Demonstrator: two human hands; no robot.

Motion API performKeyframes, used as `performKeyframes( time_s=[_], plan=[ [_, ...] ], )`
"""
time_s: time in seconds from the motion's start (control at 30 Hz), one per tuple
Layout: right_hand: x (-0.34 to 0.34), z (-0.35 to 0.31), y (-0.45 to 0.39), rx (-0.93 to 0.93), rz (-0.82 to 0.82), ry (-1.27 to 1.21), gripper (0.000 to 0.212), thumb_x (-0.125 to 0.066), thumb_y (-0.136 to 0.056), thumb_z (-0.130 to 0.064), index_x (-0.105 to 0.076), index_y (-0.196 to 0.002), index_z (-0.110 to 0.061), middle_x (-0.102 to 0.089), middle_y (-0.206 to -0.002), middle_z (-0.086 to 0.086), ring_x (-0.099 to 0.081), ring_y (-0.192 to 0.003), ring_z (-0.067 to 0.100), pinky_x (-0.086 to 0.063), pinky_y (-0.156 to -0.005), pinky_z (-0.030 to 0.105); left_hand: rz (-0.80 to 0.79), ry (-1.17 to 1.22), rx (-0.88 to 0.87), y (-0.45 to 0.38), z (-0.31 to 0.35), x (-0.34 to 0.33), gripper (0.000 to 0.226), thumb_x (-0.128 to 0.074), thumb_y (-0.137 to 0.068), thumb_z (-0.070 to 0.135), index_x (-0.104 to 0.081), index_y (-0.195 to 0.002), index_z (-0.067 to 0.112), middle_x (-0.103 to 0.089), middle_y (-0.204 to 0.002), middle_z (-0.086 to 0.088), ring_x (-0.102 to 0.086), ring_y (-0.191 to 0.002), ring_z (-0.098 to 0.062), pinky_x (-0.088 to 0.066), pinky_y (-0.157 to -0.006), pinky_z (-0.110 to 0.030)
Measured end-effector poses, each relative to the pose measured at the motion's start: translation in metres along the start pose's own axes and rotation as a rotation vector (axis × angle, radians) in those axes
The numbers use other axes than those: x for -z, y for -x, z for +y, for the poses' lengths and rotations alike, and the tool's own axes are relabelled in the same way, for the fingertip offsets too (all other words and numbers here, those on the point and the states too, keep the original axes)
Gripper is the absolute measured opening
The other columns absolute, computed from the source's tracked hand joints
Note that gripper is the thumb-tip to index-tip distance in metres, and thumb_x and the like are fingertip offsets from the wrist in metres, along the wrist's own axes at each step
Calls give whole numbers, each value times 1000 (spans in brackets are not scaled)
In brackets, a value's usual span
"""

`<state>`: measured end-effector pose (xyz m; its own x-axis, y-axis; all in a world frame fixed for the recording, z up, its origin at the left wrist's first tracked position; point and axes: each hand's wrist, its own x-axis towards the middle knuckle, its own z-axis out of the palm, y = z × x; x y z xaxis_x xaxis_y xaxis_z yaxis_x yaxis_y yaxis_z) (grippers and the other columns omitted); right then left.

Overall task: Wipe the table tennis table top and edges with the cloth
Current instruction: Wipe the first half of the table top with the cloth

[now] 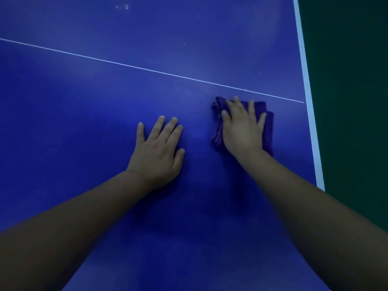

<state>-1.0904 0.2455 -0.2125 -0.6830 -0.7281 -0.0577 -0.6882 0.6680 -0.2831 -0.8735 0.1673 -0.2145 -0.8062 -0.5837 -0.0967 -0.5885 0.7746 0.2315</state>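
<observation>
The blue table tennis table top (84, 122) fills most of the view. A folded purple cloth (268, 124) lies on it near the right side, just below the thin white centre line (147, 69). My right hand (241, 129) presses flat on the cloth with fingers spread and straight. My left hand (159, 152) rests flat on the bare table surface, fingers straight, a little to the left of the cloth and apart from it.
A white border stripe (308, 101) marks the table's right edge, a short way right of the cloth. Beyond it lies dark green floor (352, 101). A few pale specks (122, 6) show on the table at the far top.
</observation>
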Motion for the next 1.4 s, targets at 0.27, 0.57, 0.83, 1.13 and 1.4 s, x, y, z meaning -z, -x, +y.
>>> performKeyframes(
  time_s=[0.27,0.57,0.83,1.13,1.4],
  plan=[
    [-6,-22,13,328,-64,71,51,-24,-106,-46,-35,-152,-30,-23,-163,-13,-4,-154,22,3,-119,59,9,-27,10,-14,5,-2,71,-10,-94,55,-23,-156,23,-14,-166,3,-3,-153,-26,-2,-116,-67],
    [7,9,-51,-32,2,14,48,-27,-107,-43,-33,-153,-30,-19,-165,-10,-6,-153,28,2,-118,65,28,-23,14,-31,12,-4,66,-20,-96,54,-26,-155,25,-16,-165,2,-4,-152,-31,-2,-117,-65],
    [-8,-18,-7,210,-40,84,51,-25,-105,-46,-32,-153,-31,-22,-164,-10,-6,-153,28,2,-119,60,26,-47,23,-32,14,-5,66,-18,-96,54,-23,-155,26,-14,-166,2,-2,-153,-30,-2,-117,-65],
    [21,59,-8,-152,14,6,51,-25,-106,-46,-30,-154,-31,-17,-165,-10,-5,-154,27,2,-120,61,17,-10,44,-30,22,-3,69,-17,-95,56,-23,-156,25,-10,-166,1,2,-153,-28,0,-119,-62],
    [15,46,-8,205,-75,102,52,-25,-104,-49,-31,-154,-34,-21,-164,-13,-6,-153,25,2,-119,61,21,-35,-93,-20,72,-15,65,-22,-94,55,-35,-152,28,-19,-165,-4,-9,-152,-32,-7,-117,-66]
  ],
)
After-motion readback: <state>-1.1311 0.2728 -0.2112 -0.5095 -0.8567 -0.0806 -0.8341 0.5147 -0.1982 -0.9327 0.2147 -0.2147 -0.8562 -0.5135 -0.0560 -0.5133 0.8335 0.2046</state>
